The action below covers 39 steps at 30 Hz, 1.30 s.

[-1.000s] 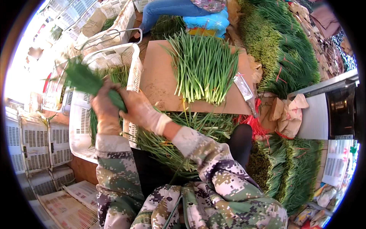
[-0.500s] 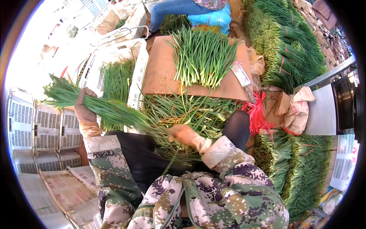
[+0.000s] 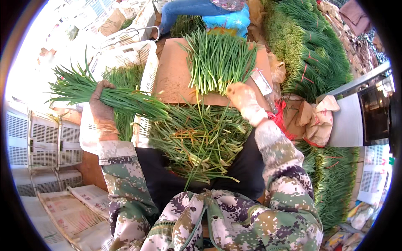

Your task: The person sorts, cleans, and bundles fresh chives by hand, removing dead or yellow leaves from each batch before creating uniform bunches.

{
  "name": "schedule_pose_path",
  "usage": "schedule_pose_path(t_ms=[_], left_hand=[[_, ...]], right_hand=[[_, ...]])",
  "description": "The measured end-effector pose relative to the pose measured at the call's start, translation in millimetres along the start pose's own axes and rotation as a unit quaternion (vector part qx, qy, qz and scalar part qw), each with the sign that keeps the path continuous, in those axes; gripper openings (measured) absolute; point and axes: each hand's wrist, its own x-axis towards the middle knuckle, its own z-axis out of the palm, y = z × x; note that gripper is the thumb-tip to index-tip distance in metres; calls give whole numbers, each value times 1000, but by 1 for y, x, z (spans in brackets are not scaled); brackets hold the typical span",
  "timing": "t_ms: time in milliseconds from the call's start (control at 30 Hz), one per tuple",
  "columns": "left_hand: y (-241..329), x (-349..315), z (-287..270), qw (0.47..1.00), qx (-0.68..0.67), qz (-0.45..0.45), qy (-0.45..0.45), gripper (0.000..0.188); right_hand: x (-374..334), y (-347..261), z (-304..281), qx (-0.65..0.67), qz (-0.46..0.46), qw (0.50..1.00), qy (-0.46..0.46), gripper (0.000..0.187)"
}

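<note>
My left hand (image 3: 100,100) is closed around a bunch of garlic chives (image 3: 130,100), held out level on the left, leaf tips pointing left. My right hand (image 3: 245,100) is at the board's near edge, fingers curled, by the pale stem ends of a chive pile (image 3: 220,62). Whether anything small is pinched in it, I cannot make out. That pile lies spread on a brown board (image 3: 171,79). A broad-bladed knife (image 3: 261,81) rests at the board's right side, handle toward me. Loose chive trimmings (image 3: 197,142) heap between my legs.
A white plastic crate (image 3: 151,71) with chives stands left of the board. Stacked crates (image 3: 44,138) line the left side. Red ties (image 3: 284,123) and a paper bag (image 3: 322,121) lie right. Tied chives (image 3: 310,46) fill the far right; a person in jeans (image 3: 184,12) sits beyond.
My right hand has moved from above the trimmings, forward and right to the chive pile on the board. My left hand still grips its bunch, shifted slightly right.
</note>
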Motion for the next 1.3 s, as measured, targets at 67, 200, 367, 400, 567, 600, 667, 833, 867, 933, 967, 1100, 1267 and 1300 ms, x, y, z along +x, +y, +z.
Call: schedule_pose_path(t_ms=[67,200,367,400,567,600,667,833,867,933,967,1100,1267,1300], left_hand=[[-10,-6,4,998,-2,22,51,13],[-11,-4,4,999,23,23,25,15],[-7,-1,7,997,47,50,29,9],[-10,3,1,996,53,53,40,8],[-7,12,4,990,117,69,41,16],[-7,11,9,991,107,73,37,11],[-8,9,8,991,99,79,42,7],[-7,8,7,994,48,56,79,8],[-7,9,8,994,48,57,77,8],[-7,10,10,994,40,43,96,8],[-9,9,13,994,38,43,94,8],[-9,5,22,992,56,56,98,8],[-9,8,0,995,13,33,92,9],[-11,8,1,996,10,35,84,9]], right_hand=[[29,19,8,-14,17,998,53,31],[51,44,37,-110,50,992,23,47],[59,34,52,-114,83,990,2,55],[59,31,53,-117,82,990,-3,55],[66,36,60,-138,49,989,24,42],[66,44,62,-99,63,992,44,41],[63,44,62,-87,51,994,42,42],[57,45,67,-91,36,994,55,36],[58,46,70,-118,14,990,80,34],[66,47,76,-168,23,984,62,29],[68,49,78,-218,32,975,42,25],[83,47,68,-215,125,968,-15,20],[79,58,19,-7,110,994,-14,26],[74,62,14,70,123,990,-3,24]])
